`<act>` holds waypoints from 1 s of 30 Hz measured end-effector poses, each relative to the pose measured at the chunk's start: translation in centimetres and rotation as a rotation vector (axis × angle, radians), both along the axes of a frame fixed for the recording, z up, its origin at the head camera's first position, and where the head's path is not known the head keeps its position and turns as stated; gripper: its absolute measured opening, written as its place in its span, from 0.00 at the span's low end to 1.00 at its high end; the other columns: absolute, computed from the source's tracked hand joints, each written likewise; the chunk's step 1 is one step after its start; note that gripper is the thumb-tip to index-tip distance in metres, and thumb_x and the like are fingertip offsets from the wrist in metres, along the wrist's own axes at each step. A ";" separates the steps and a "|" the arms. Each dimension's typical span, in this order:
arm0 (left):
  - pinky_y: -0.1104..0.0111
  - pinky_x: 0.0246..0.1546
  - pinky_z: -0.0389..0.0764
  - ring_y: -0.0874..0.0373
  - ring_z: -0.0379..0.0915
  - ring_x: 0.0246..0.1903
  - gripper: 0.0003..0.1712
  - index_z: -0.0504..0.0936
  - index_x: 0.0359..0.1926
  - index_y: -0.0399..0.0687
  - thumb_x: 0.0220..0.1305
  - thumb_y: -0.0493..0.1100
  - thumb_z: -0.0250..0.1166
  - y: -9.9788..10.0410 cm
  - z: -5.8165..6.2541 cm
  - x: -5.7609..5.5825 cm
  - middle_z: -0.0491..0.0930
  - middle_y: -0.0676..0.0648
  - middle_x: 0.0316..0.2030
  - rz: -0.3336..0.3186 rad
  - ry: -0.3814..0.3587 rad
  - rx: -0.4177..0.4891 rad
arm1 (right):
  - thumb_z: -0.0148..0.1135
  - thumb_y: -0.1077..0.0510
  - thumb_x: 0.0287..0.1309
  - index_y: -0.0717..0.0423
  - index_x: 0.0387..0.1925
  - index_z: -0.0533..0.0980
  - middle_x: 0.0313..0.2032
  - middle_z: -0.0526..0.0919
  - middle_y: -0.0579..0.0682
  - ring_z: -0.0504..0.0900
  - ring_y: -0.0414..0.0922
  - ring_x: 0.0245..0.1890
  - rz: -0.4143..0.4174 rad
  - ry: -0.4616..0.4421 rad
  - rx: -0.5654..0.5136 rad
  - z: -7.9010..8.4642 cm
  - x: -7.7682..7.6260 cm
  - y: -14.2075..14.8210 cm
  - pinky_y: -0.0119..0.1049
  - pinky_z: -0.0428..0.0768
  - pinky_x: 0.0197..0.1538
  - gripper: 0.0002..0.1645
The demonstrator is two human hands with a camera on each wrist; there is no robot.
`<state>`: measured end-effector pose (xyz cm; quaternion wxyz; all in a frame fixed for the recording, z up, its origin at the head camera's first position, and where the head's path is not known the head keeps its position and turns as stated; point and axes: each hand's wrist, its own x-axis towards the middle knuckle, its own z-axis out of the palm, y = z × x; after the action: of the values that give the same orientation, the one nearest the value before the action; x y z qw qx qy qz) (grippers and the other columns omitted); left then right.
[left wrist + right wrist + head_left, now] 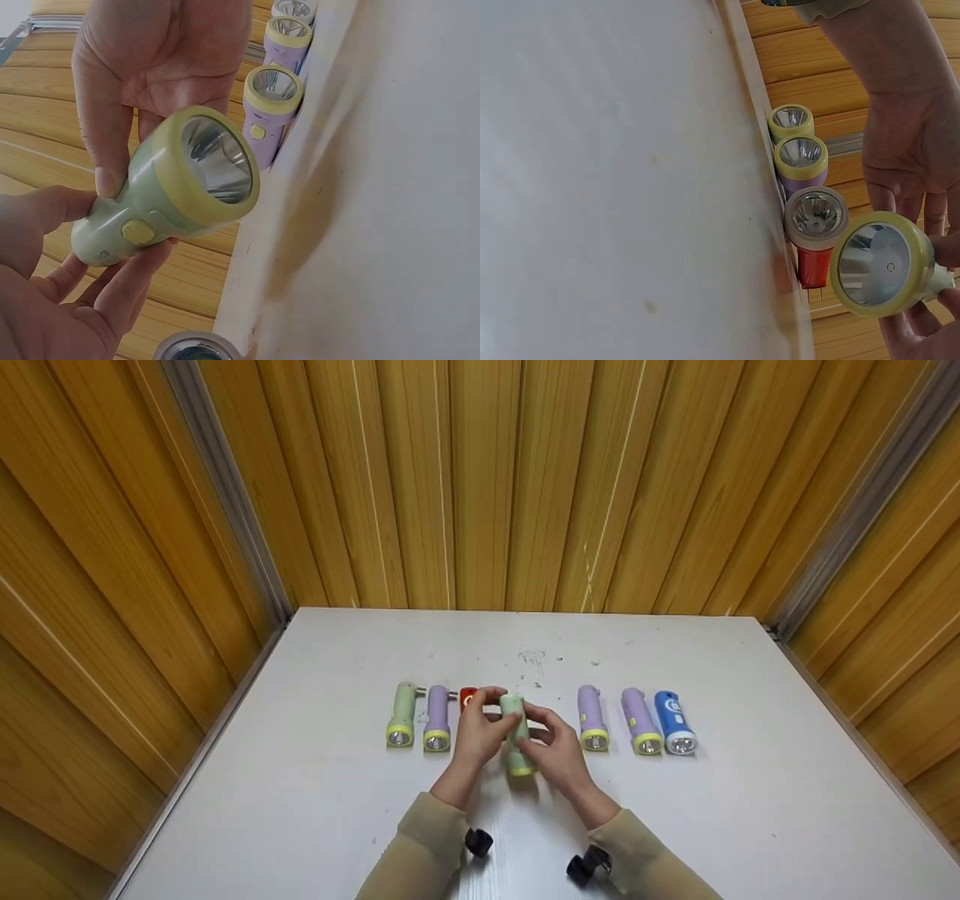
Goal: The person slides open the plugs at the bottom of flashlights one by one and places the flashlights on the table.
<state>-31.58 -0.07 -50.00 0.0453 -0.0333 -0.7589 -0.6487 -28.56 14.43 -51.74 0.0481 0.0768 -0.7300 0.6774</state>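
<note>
Both hands hold a pale green flashlight (520,761) with a yellow head ring, over the middle of the table. Thumb and fingers of the left hand (480,733) pinch its body from the left. The right hand (555,751) grips it from the right, thumb on the near side. In the left wrist view the flashlight's lens (219,161) and a yellow slide switch (138,231) show. A red flashlight (814,262) stands just behind the left hand, mostly hidden in the head view; its two metal prongs show in the right wrist view.
Left of the hands lie a green flashlight (402,712) and a purple one (437,716), prongs out. To the right are two purple flashlights (591,712) (639,716) and a blue one (673,716). Wood-look panels (480,487) enclose the white table (300,810).
</note>
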 end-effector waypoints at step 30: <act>0.67 0.30 0.87 0.52 0.86 0.36 0.24 0.80 0.54 0.40 0.56 0.36 0.74 -0.1 0.3 0.3 0.83 0.37 0.49 0.000 0.008 -0.014 | 0.65 0.71 0.59 0.64 0.67 0.72 0.63 0.78 0.64 0.85 0.56 0.53 0.004 -0.012 0.019 0.0 0.0 0.0 0.32 0.84 0.52 0.33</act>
<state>-31.32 -0.15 -49.73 0.0482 -0.0362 -0.7632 -0.6433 -28.53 14.44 -51.79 0.0416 0.0745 -0.7365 0.6710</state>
